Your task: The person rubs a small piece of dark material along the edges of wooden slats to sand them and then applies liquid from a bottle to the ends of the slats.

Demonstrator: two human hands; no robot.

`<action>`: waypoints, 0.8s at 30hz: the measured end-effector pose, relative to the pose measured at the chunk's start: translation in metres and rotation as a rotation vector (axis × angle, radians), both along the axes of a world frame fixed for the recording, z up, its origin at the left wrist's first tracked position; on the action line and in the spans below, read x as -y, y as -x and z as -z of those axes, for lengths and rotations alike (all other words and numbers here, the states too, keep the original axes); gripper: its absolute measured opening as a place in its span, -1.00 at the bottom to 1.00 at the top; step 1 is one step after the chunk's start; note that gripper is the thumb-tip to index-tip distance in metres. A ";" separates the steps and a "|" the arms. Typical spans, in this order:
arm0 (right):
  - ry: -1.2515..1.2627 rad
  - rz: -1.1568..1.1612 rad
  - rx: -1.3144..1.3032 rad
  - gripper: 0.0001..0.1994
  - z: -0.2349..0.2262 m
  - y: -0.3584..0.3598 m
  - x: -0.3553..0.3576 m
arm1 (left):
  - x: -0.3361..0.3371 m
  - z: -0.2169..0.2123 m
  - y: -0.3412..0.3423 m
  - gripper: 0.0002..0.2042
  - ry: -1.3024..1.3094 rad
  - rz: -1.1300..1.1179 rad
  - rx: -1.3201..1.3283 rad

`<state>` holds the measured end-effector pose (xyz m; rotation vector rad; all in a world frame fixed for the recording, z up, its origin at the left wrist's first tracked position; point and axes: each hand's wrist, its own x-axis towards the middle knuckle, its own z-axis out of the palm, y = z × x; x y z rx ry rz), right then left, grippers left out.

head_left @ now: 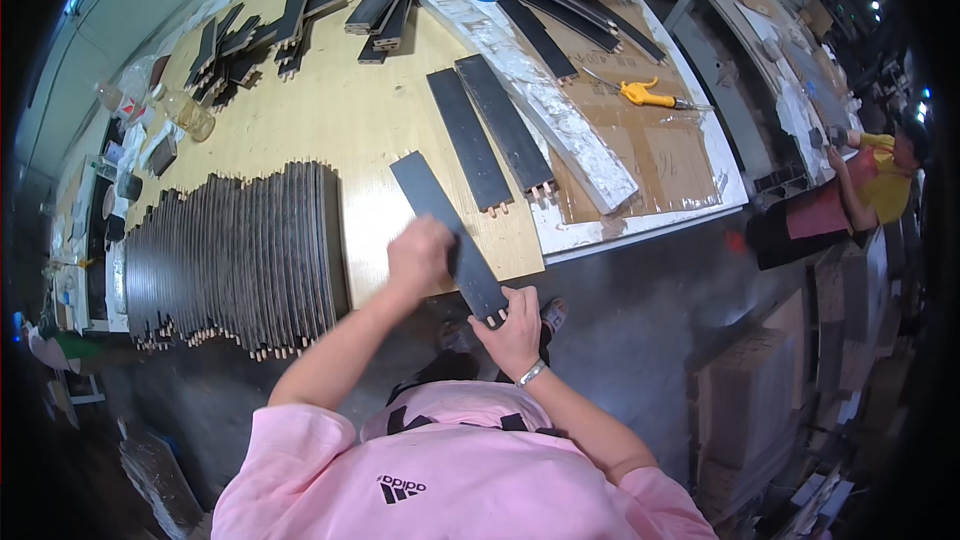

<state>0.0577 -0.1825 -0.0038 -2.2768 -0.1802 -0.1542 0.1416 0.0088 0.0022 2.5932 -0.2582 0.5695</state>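
Pink cloth from the person's shirt (450,485) is closest, at the near end of the dark board (468,262), which is our main thing to look from. The right hand (512,330) grips the board's near end, with little wooden pegs (496,319) poking out by the fingers. A silver band (531,373) goes around that wrist. The left hand (420,255) is at the board's left side, near its middle. It looks curled, but it is blurry, so you cannot tell if it holds anything.

The board's far end is over the yellow table (370,130), and its near end sticks out past the edge. Left of the board is a long row of dark boards (240,250), packed tight. Just right of it lie two loose boards (468,140). Farther right come a long white strip (540,110) and a yellow air gun (648,93) on cardboard (640,160). Beyond its far end sits a messy pile (385,5) of boards.
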 end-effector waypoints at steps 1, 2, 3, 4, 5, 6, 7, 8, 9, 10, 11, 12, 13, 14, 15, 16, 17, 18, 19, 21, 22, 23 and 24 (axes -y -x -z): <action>-0.010 -0.008 -0.003 -0.39 0.002 -0.001 0.000 | 0.015 -0.005 0.025 -0.95 0.027 0.110 -0.019; -0.022 -0.023 -0.003 -0.38 0.004 -0.002 0.000 | 0.028 -0.009 0.047 -0.96 0.088 0.193 -0.058; -0.026 -0.023 -0.007 -0.38 0.005 -0.003 -0.001 | 0.037 -0.017 0.062 -0.95 0.092 0.244 -0.141; -0.052 -0.024 -0.030 -0.36 0.007 -0.004 -0.001 | 0.035 -0.017 0.059 -0.94 0.086 0.240 -0.136; -0.076 -0.025 -0.055 -0.33 0.007 -0.004 0.000 | 0.032 -0.017 0.052 -0.94 0.082 0.235 -0.132; -0.091 -0.038 -0.095 -0.31 0.005 -0.003 0.002 | 0.026 -0.014 0.036 -0.94 0.098 0.128 -0.112; -0.088 -0.039 -0.097 -0.31 0.004 -0.003 0.004 | 0.016 -0.011 0.015 -0.95 0.112 0.018 -0.089; -0.115 -0.037 -0.129 -0.30 0.003 -0.002 0.004 | 0.003 -0.011 -0.008 -0.96 0.068 -0.062 -0.049; -0.142 -0.034 -0.161 -0.29 0.002 -0.001 0.005 | -0.005 -0.011 -0.021 -0.95 0.024 -0.141 -0.010; -0.131 -0.024 -0.168 -0.36 -0.004 0.000 0.007 | -0.004 -0.010 -0.018 -0.95 0.026 -0.145 -0.013; -0.129 -0.028 -0.171 -0.36 -0.003 0.003 0.012 | 0.001 -0.008 -0.013 -0.95 0.023 -0.098 0.003; -0.127 -0.008 -0.173 -0.41 0.000 0.009 0.019 | 0.006 -0.007 -0.005 -0.96 0.020 -0.051 0.019; -0.125 0.022 -0.174 -0.46 0.004 0.012 0.027 | 0.018 -0.009 0.015 -0.97 0.038 0.081 0.010; -0.112 0.088 -0.128 -0.51 0.008 0.014 0.033 | 0.028 -0.007 0.035 -0.96 0.037 0.215 0.021; -0.119 0.136 -0.133 -0.56 0.010 0.014 0.039 | 0.038 -0.014 0.058 -0.96 0.011 0.297 -0.017; -0.144 0.166 -0.125 -0.58 0.012 0.014 0.044 | 0.047 -0.023 0.077 -0.95 0.034 0.349 -0.041; -0.168 0.195 -0.117 -0.61 0.012 0.012 0.047 | 0.048 -0.021 0.089 -0.94 0.025 0.444 -0.075; -0.166 0.196 -0.118 -0.61 0.012 0.010 0.048 | 0.047 -0.020 0.095 -0.93 0.066 0.437 -0.089; -0.192 0.193 -0.096 -0.61 0.009 0.006 0.048 | 0.046 -0.023 0.098 -0.92 0.106 0.432 -0.103; -0.217 0.195 -0.075 -0.62 0.002 -0.001 0.045 | 0.033 -0.027 0.087 -0.91 0.151 0.303 -0.111; -0.245 0.151 -0.040 -0.61 -0.003 -0.004 0.039 | 0.028 -0.033 0.077 -0.91 0.155 0.251 -0.100; -0.276 0.103 -0.003 -0.60 -0.007 -0.006 0.032 | 0.023 -0.037 0.066 -0.93 0.173 0.195 -0.075; -0.283 0.077 0.006 -0.59 -0.009 -0.006 0.027 | 0.021 -0.037 0.055 -0.93 0.154 0.151 -0.067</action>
